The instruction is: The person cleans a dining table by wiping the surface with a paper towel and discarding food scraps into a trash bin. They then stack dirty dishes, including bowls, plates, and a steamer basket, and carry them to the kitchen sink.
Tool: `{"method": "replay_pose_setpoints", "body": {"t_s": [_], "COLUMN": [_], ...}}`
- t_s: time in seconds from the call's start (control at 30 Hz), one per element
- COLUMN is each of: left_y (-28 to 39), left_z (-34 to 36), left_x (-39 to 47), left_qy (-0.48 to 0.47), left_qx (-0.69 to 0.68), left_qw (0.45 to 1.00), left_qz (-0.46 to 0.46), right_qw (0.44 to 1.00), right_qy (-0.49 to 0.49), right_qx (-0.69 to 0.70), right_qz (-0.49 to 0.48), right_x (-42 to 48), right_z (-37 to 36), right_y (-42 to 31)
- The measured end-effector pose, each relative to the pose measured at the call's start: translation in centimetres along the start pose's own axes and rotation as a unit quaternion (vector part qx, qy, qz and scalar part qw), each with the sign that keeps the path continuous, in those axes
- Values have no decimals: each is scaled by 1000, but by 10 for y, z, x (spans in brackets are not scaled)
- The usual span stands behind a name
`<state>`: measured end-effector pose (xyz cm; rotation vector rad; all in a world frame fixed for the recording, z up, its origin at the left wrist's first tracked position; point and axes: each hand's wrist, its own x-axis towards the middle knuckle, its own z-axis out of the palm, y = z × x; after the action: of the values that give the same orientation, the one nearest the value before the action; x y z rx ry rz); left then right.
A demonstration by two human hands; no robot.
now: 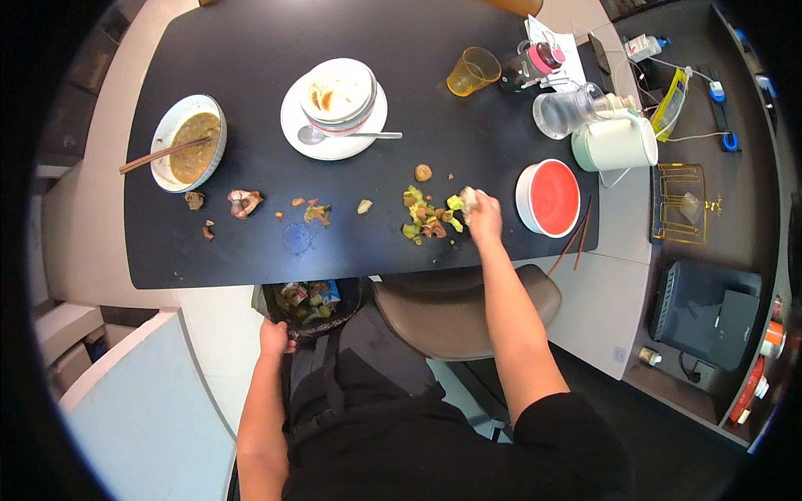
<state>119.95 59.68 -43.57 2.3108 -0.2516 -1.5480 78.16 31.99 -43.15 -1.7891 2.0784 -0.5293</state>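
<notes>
My right hand (485, 219) presses a crumpled white tissue (470, 199) to the dark table, at the right edge of a pile of food scraps (429, 216). Green leaf pieces and brown bits make up that pile. Below the table's front edge, my left hand (276, 337) grips the rim of a trash bin (316, 307) lined with a dark bag. Scraps and packaging lie inside the bin. More scraps dot the table: a round brown piece (423, 173), a pale piece (364, 206), a leafy bit (318, 214) and a larger chunk (245, 203) at the left.
A bowl of soup (195, 147) with chopsticks stands at the left. Stacked bowls (338, 94) and a spoon (311, 134) rest on a plate. Rightward are a yellow cup (473, 72), a glass pitcher (564, 113), a kettle (617, 143) and a red-topped bowl (554, 198). A chair (438, 313) stands at the front edge.
</notes>
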Motion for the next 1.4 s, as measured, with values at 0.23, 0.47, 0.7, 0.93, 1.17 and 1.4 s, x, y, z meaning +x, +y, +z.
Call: {"method": "replay_pose_setpoints", "body": {"t_s": [0.23,0.47,0.7,0.93,1.17,1.4], "left_y": [7,8,5,-6,-15,-21], "left_z": [3,9,9,3,2,2], "left_x": [-3,-5,-1,-4,10,-6], "left_qy": [-5,-22,-29,-4,-10,12], "left_qx": [10,5,5,-36,-38,-46], "left_qw": [1000,1000,999,999,999,998], "left_qz": [4,6,14,-16,-18,-37], "right_qw": [990,988,950,790,962,990], "right_qy": [-81,-53,-167,-258,86,89], "right_qx": [63,82,191,520,226,-40], "right_qz": [-93,-123,-183,195,130,103], "right_x": [-35,-113,-193,-123,29,9], "right_z": [19,45,92,31,-9,10], "right_y": [-57,-120,-181,-148,21,-10]}}
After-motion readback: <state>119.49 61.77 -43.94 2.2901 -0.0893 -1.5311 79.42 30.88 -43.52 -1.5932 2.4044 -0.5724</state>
